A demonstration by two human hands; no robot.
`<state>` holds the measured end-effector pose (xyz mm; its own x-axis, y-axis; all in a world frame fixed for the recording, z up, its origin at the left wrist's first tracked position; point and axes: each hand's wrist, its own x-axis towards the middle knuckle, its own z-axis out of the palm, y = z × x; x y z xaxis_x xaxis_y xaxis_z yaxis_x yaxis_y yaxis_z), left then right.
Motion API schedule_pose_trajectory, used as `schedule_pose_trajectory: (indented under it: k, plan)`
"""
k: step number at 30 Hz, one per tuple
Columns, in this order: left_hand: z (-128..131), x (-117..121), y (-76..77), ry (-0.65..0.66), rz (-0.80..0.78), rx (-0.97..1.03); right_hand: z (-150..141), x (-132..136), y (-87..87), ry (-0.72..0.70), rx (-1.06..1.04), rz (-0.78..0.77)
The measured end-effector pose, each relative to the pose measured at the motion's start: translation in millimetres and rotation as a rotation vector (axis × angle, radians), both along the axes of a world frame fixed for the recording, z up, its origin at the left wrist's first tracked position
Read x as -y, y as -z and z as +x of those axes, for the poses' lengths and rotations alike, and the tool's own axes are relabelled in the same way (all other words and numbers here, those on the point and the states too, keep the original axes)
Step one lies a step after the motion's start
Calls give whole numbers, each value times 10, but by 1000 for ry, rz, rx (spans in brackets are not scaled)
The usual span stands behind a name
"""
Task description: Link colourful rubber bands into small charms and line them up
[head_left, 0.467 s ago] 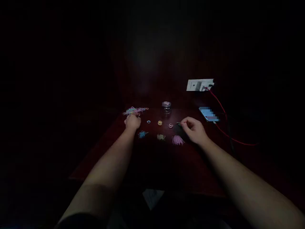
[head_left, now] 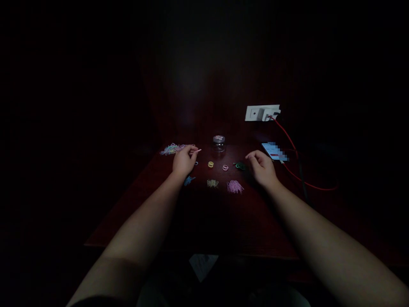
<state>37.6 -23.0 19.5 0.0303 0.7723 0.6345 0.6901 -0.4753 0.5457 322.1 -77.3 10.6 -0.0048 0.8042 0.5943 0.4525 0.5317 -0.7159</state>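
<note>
My left hand pinches a small pink rubber band between thumb and fingertips. Behind it lies a mixed pile of coloured rubber bands, partly covered by the hand. My right hand is closed just right of some dark green bands, with nothing visible in its fingers. Between the hands sit a pale blue band, partly hidden, yellow bands and pink bands. Nearer me lie a blue heap, a yellowish heap and a pink-purple heap of thin bands.
A clear lidded jar stands at the back of the dark red table. A phone lies at the right, joined by a red cable to a plug at the wall socket. The surroundings are very dark.
My left hand has lifted away from the mixed pile and moved right with a pink rubber band. My right hand has drawn back from the green bands, which lie on the table.
</note>
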Motion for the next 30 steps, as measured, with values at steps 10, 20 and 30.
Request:
schedule_pose_trajectory:
  k: [10, 20, 30]
  plan:
    - [475, 445, -142, 280, 153, -117, -218, 74, 34, -168, 4, -122]
    - [608, 536, -127, 408, 233, -277, -278, 241, -123, -192, 112, -68]
    - [627, 546, -140, 411, 236, -313, -277, 262, -108, -224, 157, -90]
